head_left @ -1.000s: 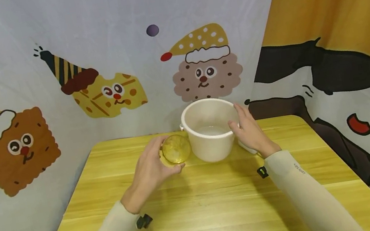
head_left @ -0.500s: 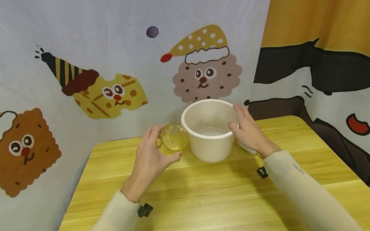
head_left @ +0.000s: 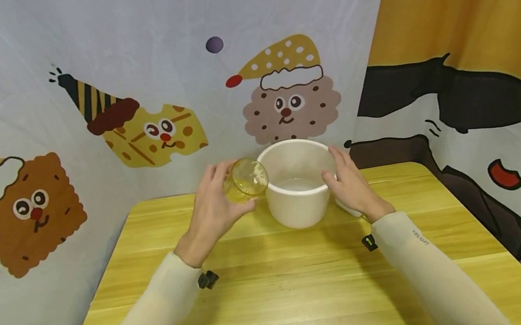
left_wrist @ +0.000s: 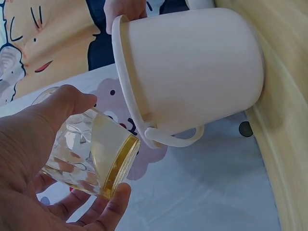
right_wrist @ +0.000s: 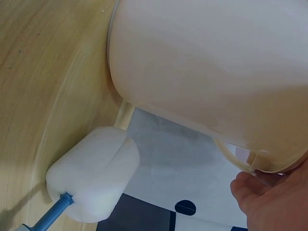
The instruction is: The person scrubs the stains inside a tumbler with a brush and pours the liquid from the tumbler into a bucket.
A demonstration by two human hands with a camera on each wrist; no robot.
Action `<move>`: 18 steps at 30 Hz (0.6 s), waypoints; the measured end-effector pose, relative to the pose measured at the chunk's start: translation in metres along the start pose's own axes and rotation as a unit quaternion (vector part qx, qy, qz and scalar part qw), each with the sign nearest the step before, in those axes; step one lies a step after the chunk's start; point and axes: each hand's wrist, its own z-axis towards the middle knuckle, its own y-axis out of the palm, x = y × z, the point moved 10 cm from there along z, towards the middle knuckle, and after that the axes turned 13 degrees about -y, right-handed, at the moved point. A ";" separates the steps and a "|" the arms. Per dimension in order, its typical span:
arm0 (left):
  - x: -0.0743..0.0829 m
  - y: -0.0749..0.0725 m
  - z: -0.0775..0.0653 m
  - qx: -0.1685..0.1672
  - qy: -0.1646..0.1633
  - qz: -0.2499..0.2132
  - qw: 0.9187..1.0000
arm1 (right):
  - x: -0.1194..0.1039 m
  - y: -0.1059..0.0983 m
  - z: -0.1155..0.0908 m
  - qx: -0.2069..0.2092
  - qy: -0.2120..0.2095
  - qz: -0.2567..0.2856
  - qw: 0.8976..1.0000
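My left hand (head_left: pixel 212 210) grips a yellow-tinted drinking glass (head_left: pixel 249 176), thumb on one side and fingers on the other. The glass leans right, its round mouth beside the left rim of a white plastic bucket (head_left: pixel 294 211). In the left wrist view, the faceted glass (left_wrist: pixel 79 154) has a gold band at its lower end, and a pale layer shows inside. The bucket stands upright on the table, with clear liquid visible at its bottom. With its thumb inside and fingers outside, my right hand (head_left: pixel 353 184) holds the right rim.
Behind my right hand, a white sponge brush (right_wrist: pixel 94 173) with a blue handle (right_wrist: pixel 52 211) lies beside the bucket. The bucket's bail handle (left_wrist: pixel 178 139) hangs at its side. A cartoon-printed cloth (head_left: pixel 157 25) rises behind the wooden table (head_left: pixel 283 306).
My left hand has moved the glass up and away from me, up to the bucket's left rim, and tipped it rightward. The right hand and the bucket have stayed in place.
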 end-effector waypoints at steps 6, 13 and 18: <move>0.006 0.000 0.010 0.004 0.002 0.008 1.000 | -0.001 -0.001 0.000 0.001 -0.001 -0.001 1.000; 0.012 0.000 0.021 0.006 0.002 0.029 1.000 | 0.000 -0.001 0.000 0.004 -0.004 0.001 1.000; 0.016 0.002 0.027 0.009 0.005 0.037 0.999 | 0.002 0.001 -0.001 0.001 0.001 0.008 1.000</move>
